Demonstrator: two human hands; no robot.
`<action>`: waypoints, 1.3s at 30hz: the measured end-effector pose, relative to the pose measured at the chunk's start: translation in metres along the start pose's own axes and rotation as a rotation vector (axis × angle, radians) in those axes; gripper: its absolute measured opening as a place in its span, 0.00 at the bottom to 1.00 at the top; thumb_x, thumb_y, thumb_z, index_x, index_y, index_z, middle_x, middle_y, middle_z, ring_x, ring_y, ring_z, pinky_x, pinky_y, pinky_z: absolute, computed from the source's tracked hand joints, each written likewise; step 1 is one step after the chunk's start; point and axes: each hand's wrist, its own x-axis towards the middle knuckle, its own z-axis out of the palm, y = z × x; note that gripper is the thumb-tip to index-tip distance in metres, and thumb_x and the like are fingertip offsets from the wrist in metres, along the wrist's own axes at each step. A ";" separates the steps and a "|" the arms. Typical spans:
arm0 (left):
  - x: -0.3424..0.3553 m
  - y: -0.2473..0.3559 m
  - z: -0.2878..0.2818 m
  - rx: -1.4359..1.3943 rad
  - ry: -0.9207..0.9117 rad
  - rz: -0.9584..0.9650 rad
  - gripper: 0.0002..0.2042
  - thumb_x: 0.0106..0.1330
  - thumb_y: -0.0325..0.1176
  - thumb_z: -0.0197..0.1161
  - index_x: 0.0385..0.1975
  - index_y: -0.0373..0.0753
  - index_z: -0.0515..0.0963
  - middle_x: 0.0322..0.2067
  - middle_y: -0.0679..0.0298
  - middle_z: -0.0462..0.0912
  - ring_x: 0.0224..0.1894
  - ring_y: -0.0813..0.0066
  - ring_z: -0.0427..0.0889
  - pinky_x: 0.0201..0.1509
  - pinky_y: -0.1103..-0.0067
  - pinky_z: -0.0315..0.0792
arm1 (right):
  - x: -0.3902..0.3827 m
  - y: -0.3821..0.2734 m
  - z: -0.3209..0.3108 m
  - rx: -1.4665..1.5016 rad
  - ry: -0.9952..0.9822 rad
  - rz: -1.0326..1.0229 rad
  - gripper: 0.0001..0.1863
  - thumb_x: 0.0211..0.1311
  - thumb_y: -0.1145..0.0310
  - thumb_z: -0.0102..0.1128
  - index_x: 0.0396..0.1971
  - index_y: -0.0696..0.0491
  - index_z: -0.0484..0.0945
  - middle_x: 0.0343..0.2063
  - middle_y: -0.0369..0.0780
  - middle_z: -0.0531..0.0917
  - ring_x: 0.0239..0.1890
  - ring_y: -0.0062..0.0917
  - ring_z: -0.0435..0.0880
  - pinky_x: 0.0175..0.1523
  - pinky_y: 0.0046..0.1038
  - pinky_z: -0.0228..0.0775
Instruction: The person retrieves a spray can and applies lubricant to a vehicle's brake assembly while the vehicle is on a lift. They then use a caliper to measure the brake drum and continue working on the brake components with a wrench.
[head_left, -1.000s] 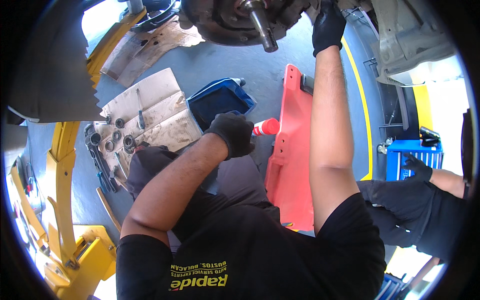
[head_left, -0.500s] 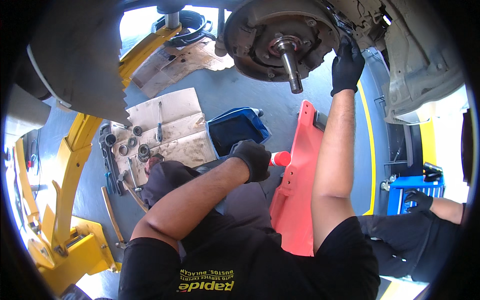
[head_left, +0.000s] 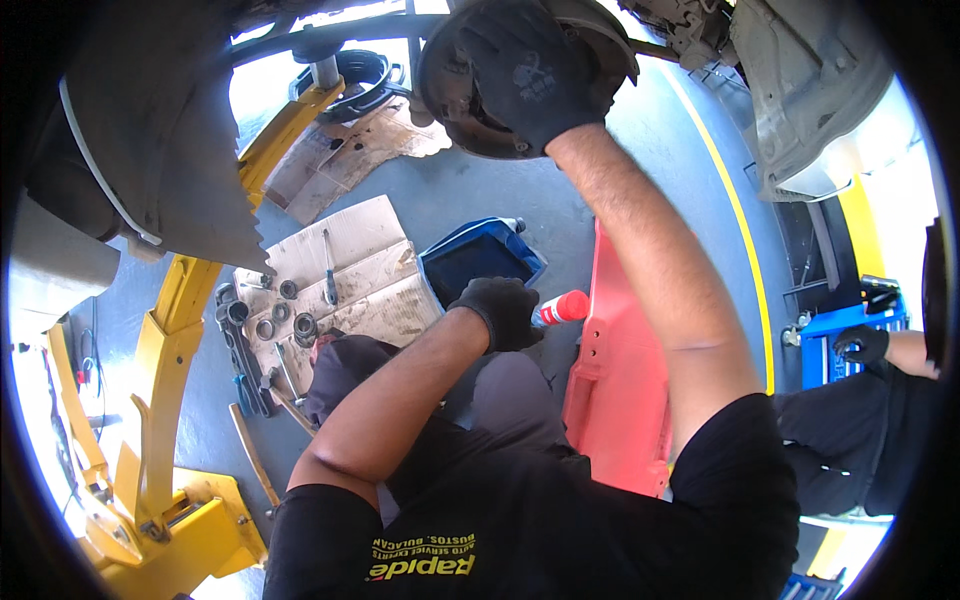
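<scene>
My left hand, in a black glove, is closed around a can with a red cap. Most of the can is hidden by the glove. Higher up, my right hand, gloved in black too, lies over the front of a round, dirty brake backing plate. Its fingers reach up and left across the plate, and their tips are hard to make out. The spindle at the plate's middle is hidden behind this hand.
A yellow lift arm stands at left. Below lie cardboard with a screwdriver and several ring-shaped parts, a blue tray and a red panel. A co-worker's gloved hand is near a blue tool cabinet.
My right hand has moved left from the backing plate's right edge to its front, covering the spindle. My left hand still holds the red-capped can. The whole view has shifted slightly.
</scene>
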 end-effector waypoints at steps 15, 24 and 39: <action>-0.002 0.005 -0.016 0.037 -0.137 -0.085 0.30 0.65 0.57 0.63 0.57 0.38 0.79 0.56 0.48 0.81 0.57 0.50 0.83 0.60 0.59 0.78 | -0.021 0.048 -0.036 0.757 -0.060 0.626 0.21 0.67 0.59 0.57 0.53 0.55 0.83 0.55 0.45 0.85 0.63 0.38 0.79 0.74 0.44 0.62; 0.006 0.003 -0.006 0.020 -0.111 -0.016 0.30 0.65 0.56 0.64 0.58 0.38 0.78 0.54 0.49 0.82 0.56 0.50 0.84 0.58 0.59 0.79 | -0.020 0.045 0.010 0.372 0.045 0.579 0.17 0.66 0.57 0.58 0.44 0.54 0.86 0.43 0.43 0.89 0.50 0.39 0.87 0.61 0.39 0.76; 0.004 0.003 -0.004 0.053 -0.130 -0.072 0.32 0.66 0.55 0.63 0.63 0.38 0.74 0.55 0.47 0.81 0.55 0.49 0.84 0.59 0.59 0.78 | -0.041 0.051 -0.026 0.879 0.402 0.895 0.17 0.73 0.60 0.56 0.50 0.54 0.85 0.44 0.46 0.89 0.48 0.40 0.88 0.57 0.36 0.79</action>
